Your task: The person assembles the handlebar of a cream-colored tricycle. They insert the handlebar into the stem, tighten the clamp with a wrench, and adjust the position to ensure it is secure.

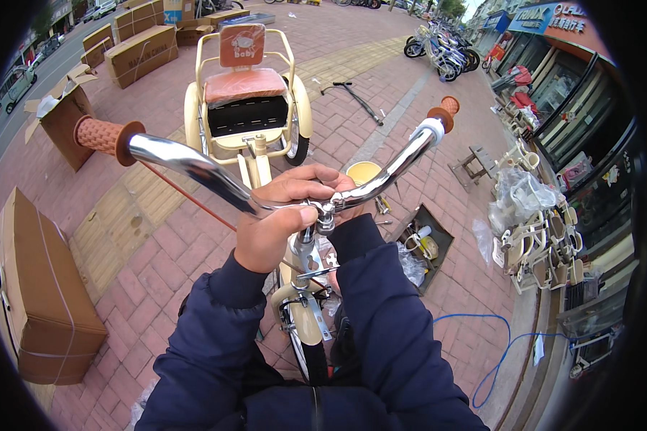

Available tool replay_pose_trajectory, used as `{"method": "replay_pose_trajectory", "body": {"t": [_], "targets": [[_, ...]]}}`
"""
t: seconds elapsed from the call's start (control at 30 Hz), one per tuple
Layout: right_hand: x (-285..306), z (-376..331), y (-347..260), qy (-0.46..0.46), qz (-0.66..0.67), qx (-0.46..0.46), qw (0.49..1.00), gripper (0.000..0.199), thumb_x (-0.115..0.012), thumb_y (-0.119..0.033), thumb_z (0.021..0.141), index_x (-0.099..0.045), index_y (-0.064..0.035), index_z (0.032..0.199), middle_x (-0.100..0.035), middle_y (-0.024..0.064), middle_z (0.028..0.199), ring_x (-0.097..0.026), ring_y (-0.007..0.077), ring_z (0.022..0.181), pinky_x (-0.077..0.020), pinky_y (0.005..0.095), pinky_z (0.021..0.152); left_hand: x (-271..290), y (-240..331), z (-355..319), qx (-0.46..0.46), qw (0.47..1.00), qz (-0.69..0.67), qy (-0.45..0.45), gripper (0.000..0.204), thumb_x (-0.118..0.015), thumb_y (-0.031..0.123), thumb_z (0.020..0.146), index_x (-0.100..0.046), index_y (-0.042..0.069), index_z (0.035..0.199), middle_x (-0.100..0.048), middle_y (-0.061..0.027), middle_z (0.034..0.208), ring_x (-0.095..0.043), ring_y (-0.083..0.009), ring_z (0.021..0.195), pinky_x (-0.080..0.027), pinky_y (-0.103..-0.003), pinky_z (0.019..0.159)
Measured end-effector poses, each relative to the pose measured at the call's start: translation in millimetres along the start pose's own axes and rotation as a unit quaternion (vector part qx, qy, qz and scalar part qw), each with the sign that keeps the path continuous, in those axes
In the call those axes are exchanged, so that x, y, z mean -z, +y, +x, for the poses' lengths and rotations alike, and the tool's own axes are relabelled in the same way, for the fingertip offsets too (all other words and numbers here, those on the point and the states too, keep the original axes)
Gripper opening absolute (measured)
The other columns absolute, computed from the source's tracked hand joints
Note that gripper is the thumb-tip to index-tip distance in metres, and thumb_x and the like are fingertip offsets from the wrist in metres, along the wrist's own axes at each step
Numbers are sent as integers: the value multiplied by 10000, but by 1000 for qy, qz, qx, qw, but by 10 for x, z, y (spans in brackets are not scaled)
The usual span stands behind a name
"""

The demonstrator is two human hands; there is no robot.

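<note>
Chrome handlebars [194, 167] with brown woven-look grips [106, 138] stretch across in front of me. They belong to a cream tricycle whose rear seat [243, 85] is orange-pink. My left hand [269, 219] is closed over the middle of the bars, its thumb against the shiny stem clamp [325, 215]. My right hand [348, 211] is at the far side of the clamp, mostly hidden by the bar and clamp, so its fingers cannot be made out. Below sit a silver bracket [308, 255] and the cream front mudguard [308, 325].
Cardboard boxes [57, 302] stand at left and far left. A tray of tools and parts [438, 248] lies at right, near a yellow bowl [364, 172]. Beyond are a floor pump [359, 100], a low stool [474, 164], piled cream parts [546, 244] and a blue hose [507, 345].
</note>
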State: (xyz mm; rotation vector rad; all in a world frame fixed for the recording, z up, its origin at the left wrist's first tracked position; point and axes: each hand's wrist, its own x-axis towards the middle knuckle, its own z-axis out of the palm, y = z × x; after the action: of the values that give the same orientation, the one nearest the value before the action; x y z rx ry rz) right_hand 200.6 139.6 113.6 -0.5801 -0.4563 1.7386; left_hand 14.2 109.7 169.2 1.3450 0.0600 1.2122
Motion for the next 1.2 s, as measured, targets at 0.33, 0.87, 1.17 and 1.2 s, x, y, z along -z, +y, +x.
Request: {"method": "replay_pose_trajectory", "body": {"t": [0.33,0.87,1.17,1.2], "targets": [[-481,-1640,251,196,-177,433,862,423,-417,-376,1085,-561,8,983,-619,152,784,-573,214,505,-495,309,453,37,-111,19,-45,999,30,-4,390,-559,199,878,-702,-71,1121,-626,-251,1268,-600,-301,1168,-455,-400,1021],[-759,-1847,590,167,-222,514,812,456,-343,-386,1112,-527,17,1003,-614,207,912,-656,271,650,-602,402,578,35,-68,8,-21,999,32,6,425,-557,230,887,-705,-96,1116,-630,-251,1251,-598,-306,1173,-443,-398,1043],[-339,-1114,-24,100,15,304,947,259,-409,-219,989,-553,-44,1114,-558,55,633,-475,160,423,-383,290,344,64,-25,-14,8,1000,13,3,442,-580,223,829,-704,-92,1113,-616,-258,1270,-600,-305,1172,-451,-391,1041],[-225,-893,-101,80,67,240,965,266,-411,-209,965,-560,-48,1116,-546,50,625,-443,147,399,-347,280,324,61,-32,-14,4,1000,8,5,435,-578,219,828,-705,-89,1109,-616,-259,1269,-609,-308,1158,-460,-391,1031]]}}
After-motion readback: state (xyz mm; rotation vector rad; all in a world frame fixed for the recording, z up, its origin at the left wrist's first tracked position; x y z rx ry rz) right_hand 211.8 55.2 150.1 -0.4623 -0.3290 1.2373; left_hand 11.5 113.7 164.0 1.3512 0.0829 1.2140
